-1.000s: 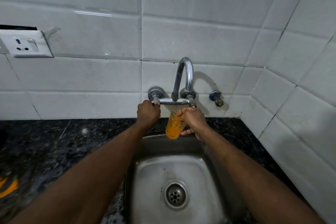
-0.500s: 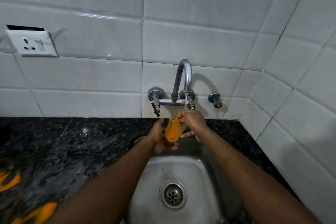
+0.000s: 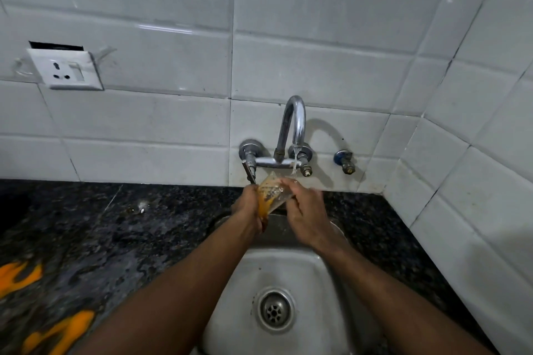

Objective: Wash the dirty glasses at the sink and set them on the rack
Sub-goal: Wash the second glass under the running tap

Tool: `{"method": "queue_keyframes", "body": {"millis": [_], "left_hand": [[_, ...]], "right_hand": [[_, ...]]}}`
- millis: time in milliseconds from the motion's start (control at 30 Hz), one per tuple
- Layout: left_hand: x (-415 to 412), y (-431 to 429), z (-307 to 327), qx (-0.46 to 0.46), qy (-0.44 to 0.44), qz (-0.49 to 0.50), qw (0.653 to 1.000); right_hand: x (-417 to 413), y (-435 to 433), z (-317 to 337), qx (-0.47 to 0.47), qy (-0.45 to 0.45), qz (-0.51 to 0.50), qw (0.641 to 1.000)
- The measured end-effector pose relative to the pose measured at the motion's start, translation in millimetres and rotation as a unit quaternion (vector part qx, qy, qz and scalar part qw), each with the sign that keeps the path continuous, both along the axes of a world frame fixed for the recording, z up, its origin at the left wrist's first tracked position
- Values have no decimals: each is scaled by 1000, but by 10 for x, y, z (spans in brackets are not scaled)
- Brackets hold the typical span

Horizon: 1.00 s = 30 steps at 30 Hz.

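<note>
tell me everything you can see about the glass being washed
The glass is a clear tumbler, smeared with orange residue that is thickest toward its lower end. It is held tilted above the back edge of the steel sink, just below the running tap. The left hand grips its left side and the right hand its right side. Its rim is blurred.

Both forearms reach toward twelve o'clock; left hand [image 3: 247, 204] curled closed at eleven, right hand [image 3: 306, 215] closed at one, wrists nearly meeting
</note>
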<state>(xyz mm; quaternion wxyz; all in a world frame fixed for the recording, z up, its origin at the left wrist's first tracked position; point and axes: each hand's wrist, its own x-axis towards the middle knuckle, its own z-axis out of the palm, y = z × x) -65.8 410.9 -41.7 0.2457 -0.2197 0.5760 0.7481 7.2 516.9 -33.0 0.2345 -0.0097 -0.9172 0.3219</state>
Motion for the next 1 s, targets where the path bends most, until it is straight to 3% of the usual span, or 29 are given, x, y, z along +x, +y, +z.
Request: {"method": "queue_keyframes", "body": {"millis": [67,133,200,267,333,400,433,467,500,567,600,633,700,767,833,900,1000], "left_hand": [[-20,-18,-5,-22,72,-35,997],[-20,-43,17,-65,163,-95,980],[-55,-93,45,-62,212,-145,964],[-109,-119,83,-37,229,-160,959],[-167,-130,101,-63,210,-145,965],[-206,-134,163,-107,157,-175,966],[-224,-145,198,-120,137,-205,962],[-246,-156,221,-118,134,-226,958],[-267,-174,227,-102,148,-232,956],[-267,-172,210,-44,212,-200,955],[-247,-153,196,-43,256,-176,950],[-239,-127,172,-74,292,-151,942],[-263,-76,134,-141,267,-108,947],[-287,-70,136,-116,157,-82,977],[-287,-72,170,-87,101,-59,989],[-279,-73,184,-63,108,-71,990],[-268,-134,147,0,183,-124,975]], "right_hand": [[-7,18,169,-123,-157,61,978],[-63,74,351,-161,-300,140,930],[-135,144,460,-173,-349,196,900],[-231,211,489,-155,-360,208,896],[-337,248,389,35,-322,206,923],[-434,315,246,294,-243,209,900],[-455,340,187,376,-208,211,878],[-451,350,145,384,-189,208,879],[-439,335,134,334,-191,201,901],[-403,279,191,31,-240,200,950],[-384,251,236,-109,-283,197,932],[-382,253,238,-190,-319,191,909],[-388,251,223,-124,-309,182,925],[-402,227,164,-4,-192,156,969],[-350,124,132,31,-63,95,993],[-309,37,119,-53,-3,64,997],[-288,116,229,-262,-111,149,947]]}}
